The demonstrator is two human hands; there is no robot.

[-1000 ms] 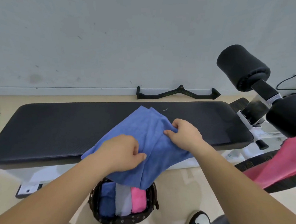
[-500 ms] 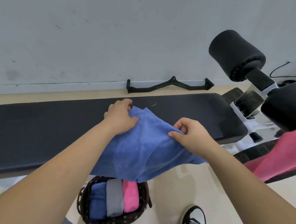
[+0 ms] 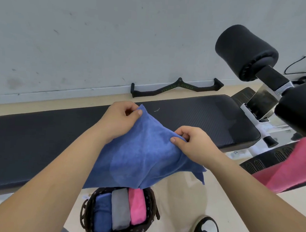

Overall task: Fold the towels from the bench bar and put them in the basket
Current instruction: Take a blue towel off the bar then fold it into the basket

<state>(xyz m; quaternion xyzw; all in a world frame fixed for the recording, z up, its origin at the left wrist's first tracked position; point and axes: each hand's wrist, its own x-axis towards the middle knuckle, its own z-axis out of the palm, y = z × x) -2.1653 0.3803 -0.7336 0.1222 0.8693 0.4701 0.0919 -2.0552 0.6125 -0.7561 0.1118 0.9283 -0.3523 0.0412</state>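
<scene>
Head view: we now pinch the soft blue microfibre towel [image 3: 146, 156] in both hands, left hand [image 3: 119, 119] moved up to its far corner, right hand [image 3: 191, 145] gripping the near one, spreading it over the black padded surface [image 3: 211, 115] above the dark woven basket [image 3: 87, 217], mid-fold.

Three folded towels [image 3: 120, 209] sit side by side in the basket [image 3: 86, 212], before the bench [image 3: 211, 117].

towel in hand [image 3: 142, 156]: plain mid blue
worktop [image 3: 202, 117]: black, fine ribbed texture
basket [image 3: 87, 212]: dark brown weave
folded towels in basket: blue [image 3: 102, 215], grey [image 3: 120, 209], pink [image 3: 136, 206]
towel at right [image 3: 292, 167]: pink
roller pad [image 3: 242, 49]: black
floor [image 3: 179, 198]: beige
wall [image 3: 118, 33]: pale grey
</scene>
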